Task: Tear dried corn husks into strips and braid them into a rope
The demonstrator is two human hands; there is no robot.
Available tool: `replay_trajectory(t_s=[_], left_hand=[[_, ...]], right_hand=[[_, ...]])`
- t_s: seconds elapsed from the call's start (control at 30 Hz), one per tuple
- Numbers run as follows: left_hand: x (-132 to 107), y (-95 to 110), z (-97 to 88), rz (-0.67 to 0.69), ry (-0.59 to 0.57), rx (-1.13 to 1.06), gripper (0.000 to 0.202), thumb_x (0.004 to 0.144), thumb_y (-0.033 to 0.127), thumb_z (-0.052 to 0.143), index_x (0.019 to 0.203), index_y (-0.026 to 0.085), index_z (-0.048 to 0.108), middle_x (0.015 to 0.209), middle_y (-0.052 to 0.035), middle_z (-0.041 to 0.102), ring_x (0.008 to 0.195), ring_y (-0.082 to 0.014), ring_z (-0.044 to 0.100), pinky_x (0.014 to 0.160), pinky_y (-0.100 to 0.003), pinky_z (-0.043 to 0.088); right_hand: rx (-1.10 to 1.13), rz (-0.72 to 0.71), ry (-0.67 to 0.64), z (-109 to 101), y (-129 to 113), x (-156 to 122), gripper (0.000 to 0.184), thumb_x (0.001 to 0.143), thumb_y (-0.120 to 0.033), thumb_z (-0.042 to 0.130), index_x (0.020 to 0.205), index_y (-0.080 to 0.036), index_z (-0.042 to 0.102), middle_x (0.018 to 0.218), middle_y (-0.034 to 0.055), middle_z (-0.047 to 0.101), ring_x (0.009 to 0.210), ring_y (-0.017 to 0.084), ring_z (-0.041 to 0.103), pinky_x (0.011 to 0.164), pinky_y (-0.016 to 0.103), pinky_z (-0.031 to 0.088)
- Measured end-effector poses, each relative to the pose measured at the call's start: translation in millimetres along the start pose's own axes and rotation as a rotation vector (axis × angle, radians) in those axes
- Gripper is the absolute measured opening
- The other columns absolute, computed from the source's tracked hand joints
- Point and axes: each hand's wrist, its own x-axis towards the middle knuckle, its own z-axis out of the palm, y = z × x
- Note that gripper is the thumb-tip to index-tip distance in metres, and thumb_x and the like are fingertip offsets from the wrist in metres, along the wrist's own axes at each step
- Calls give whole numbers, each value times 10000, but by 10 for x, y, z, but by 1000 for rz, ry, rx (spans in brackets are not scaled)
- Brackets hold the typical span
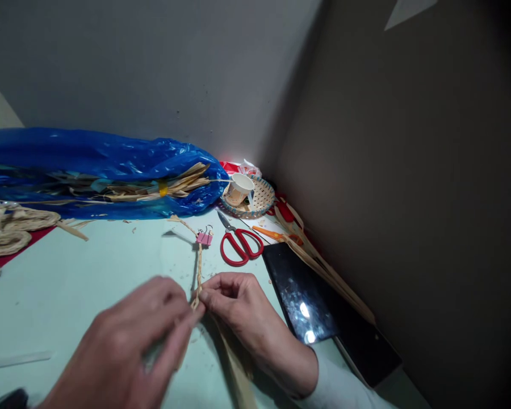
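A thin braid of straw (199,272) runs across the pale green table (68,284) from a pink binder clip (204,237) down to my hands. My right hand (242,309) pinches the braid's near end with curled fingers. My left hand (132,341) is closed on the loose straw strands beside it, touching the right fingertips. It is blurred by motion. Loose strands (234,363) trail towards me under both hands.
Red-handled scissors (241,244) lie just beyond the clip. A black tablet (306,295) rests at the right by the wall. A blue plastic bag (89,165) holds straw strips. A paper cup (239,187) sits on a woven disc (259,199). Coiled braids (8,227) lie at left.
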Motion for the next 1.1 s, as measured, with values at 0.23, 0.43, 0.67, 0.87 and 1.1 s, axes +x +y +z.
replay_trajectory(t_s=[0.23,0.43,0.67,0.87,1.1], left_hand=[[295,-126,57,-594,-444,-978,380,757,475,763,953,203,584,663,27,610,553,-130,559,570,-257,460],[219,-215,201,-675,-437,-1090,396,747,505,800,818,174,595,633,82,498,426,0,163,384,-166,123],[165,-316,242,-678,-291,-940,296,858,464,644,861,173,589,538,95,486,398,-12,155,379,-165,68],[215,-211,200,-667,-280,-842,349,739,498,708,698,189,553,485,108,449,372,-28,242,384,-185,152],[202,-203,194,-665,-238,-684,327,736,484,685,638,212,531,475,91,452,454,-86,311,461,-220,236]], right_hand=[[34,8,-15,-5,-32,-17,201,800,-314,722,716,-135,682,603,-8,622,616,138,588,663,254,452],[-245,-81,-21,-30,-19,-38,183,880,-173,578,809,-119,739,681,25,661,715,158,617,691,255,453],[-448,-56,-19,-39,-66,-82,239,910,-121,545,740,-117,712,717,26,672,673,117,563,648,234,402],[-682,-36,33,-65,-47,-123,234,939,-231,570,748,-164,687,718,16,670,679,128,550,619,249,349],[-950,-74,68,-63,-227,-226,219,959,-244,533,766,-193,623,788,35,654,711,149,558,613,256,361]])
